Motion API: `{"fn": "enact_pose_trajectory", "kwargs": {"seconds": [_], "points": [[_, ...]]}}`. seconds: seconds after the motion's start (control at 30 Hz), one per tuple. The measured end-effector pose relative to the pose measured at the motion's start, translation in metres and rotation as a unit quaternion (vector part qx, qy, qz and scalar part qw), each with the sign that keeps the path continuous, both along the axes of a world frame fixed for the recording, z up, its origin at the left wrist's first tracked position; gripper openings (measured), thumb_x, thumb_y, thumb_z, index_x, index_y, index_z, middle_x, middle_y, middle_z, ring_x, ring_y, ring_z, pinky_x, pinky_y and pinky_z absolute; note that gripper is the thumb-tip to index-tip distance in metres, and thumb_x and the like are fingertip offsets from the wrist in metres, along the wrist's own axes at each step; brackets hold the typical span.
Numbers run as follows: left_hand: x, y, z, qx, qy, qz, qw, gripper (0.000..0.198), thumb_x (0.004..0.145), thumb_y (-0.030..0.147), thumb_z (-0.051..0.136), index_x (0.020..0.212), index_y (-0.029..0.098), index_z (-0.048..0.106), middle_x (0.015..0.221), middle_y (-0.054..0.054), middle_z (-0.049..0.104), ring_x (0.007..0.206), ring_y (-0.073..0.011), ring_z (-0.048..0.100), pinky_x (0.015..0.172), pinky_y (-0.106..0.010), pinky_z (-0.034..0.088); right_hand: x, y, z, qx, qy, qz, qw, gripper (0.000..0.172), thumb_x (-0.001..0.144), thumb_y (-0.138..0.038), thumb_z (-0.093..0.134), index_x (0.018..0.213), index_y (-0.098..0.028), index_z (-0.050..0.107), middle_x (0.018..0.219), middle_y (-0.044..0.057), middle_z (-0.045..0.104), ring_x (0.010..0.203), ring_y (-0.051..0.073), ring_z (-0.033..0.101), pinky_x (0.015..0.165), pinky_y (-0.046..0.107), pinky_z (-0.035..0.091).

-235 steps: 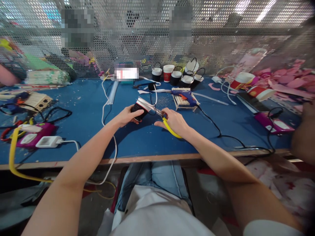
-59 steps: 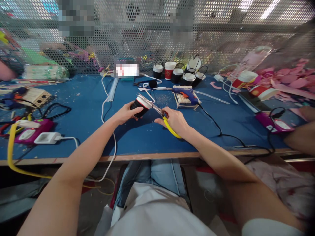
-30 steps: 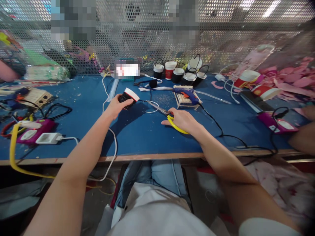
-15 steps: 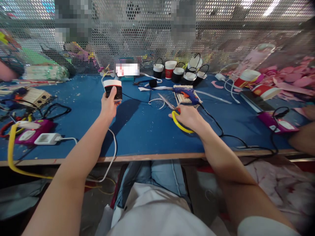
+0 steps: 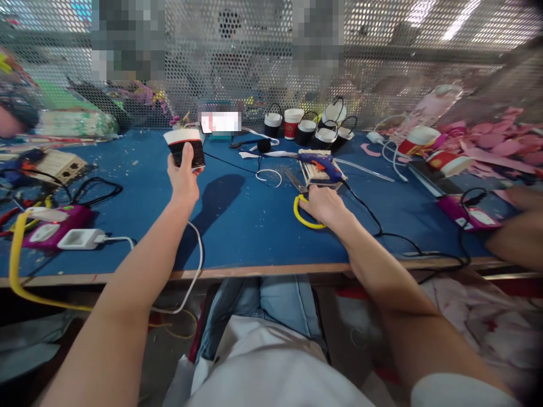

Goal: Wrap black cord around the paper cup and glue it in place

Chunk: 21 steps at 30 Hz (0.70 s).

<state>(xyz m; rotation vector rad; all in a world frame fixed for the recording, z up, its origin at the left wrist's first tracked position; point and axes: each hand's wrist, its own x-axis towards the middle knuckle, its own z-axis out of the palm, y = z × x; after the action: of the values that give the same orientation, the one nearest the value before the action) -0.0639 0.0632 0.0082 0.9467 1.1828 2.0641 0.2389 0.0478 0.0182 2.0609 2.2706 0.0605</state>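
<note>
My left hand (image 5: 183, 180) is closed round a white paper cup (image 5: 183, 135) with a black band wrapped about it, held tilted above the table. The thumb presses on the black band. My right hand (image 5: 328, 203) is low over the table with its fingers curled at a pair of scissors (image 5: 309, 221) with yellow handles. The blades point away and to the left. Just beyond that hand, a blue glue gun (image 5: 321, 163) lies on a small rack of pale sticks (image 5: 306, 173). My right fingertips are partly hidden.
Several black-wrapped cups with handles (image 5: 306, 133) and a red cup (image 5: 292, 125) stand at the back. Purple power strips (image 5: 59, 226) lie left and right with cables. Pink pieces (image 5: 487, 141) pile up at right, near another person's arm (image 5: 515, 240). A perforated metal screen (image 5: 254, 68) rises behind.
My left hand has moved slightly left with the cup, which is more tilted. My right hand and the scissors have shifted a little left and nearer to me.
</note>
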Motion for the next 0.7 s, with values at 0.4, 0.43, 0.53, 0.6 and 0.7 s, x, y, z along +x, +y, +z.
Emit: {"fn": "enact_pose_trajectory", "kwargs": {"seconds": [0.4, 0.43, 0.53, 0.6, 0.7], "points": [[0.030, -0.018, 0.002, -0.049, 0.000, -0.307, 0.950, 0.052, 0.068, 0.058, 0.059, 0.097, 0.015, 0.060, 0.087, -0.008, 0.065, 0.068, -0.0164, 0.062, 0.060, -0.029, 0.048, -0.067, 0.053, 0.013, 0.012, -0.006, 0.167, 0.986, 0.029, 0.085, -0.013, 0.044, 0.109, -0.010, 0.060, 0.109, 0.018, 0.061, 0.098, 0.025, 0.060, 0.078, 0.032, 0.046], [0.031, -0.021, 0.003, -0.056, 0.002, -0.329, 0.943, 0.053, 0.069, 0.059, 0.057, 0.098, 0.015, 0.059, 0.087, -0.008, 0.066, 0.068, -0.0169, 0.062, 0.061, -0.030, 0.049, -0.077, 0.062, 0.009, 0.012, -0.006, 0.171, 0.985, 0.031, 0.085, -0.011, 0.045, 0.113, -0.009, 0.057, 0.112, 0.018, 0.059, 0.100, 0.024, 0.059, 0.079, 0.032, 0.046], [0.030, -0.025, 0.006, -0.061, 0.005, -0.362, 0.930, 0.056, 0.071, 0.061, 0.053, 0.102, 0.015, 0.057, 0.093, -0.010, 0.066, 0.072, -0.0185, 0.064, 0.062, -0.031, 0.050, -0.099, 0.085, 0.000, -0.005, -0.018, 0.176, 0.984, 0.032, 0.087, -0.024, 0.050, 0.116, -0.011, 0.052, 0.115, 0.014, 0.056, 0.099, 0.021, 0.057, 0.081, 0.036, 0.048], [0.030, -0.026, 0.006, -0.060, 0.003, -0.369, 0.928, 0.057, 0.071, 0.061, 0.053, 0.104, 0.015, 0.057, 0.098, -0.011, 0.065, 0.075, -0.0197, 0.064, 0.061, -0.031, 0.050, -0.106, 0.094, -0.002, -0.019, -0.031, 0.180, 0.983, 0.035, 0.086, -0.033, 0.052, 0.116, -0.014, 0.052, 0.115, 0.010, 0.055, 0.098, 0.019, 0.056, 0.082, 0.039, 0.049], [0.031, -0.023, 0.003, -0.061, -0.003, -0.363, 0.930, 0.057, 0.071, 0.061, 0.053, 0.105, 0.016, 0.057, 0.101, -0.011, 0.065, 0.077, -0.0209, 0.065, 0.058, -0.031, 0.050, -0.108, 0.100, 0.000, -0.027, -0.049, 0.189, 0.980, 0.036, 0.086, -0.035, 0.052, 0.115, -0.015, 0.052, 0.115, 0.009, 0.054, 0.098, 0.019, 0.056, 0.082, 0.040, 0.049]]}}
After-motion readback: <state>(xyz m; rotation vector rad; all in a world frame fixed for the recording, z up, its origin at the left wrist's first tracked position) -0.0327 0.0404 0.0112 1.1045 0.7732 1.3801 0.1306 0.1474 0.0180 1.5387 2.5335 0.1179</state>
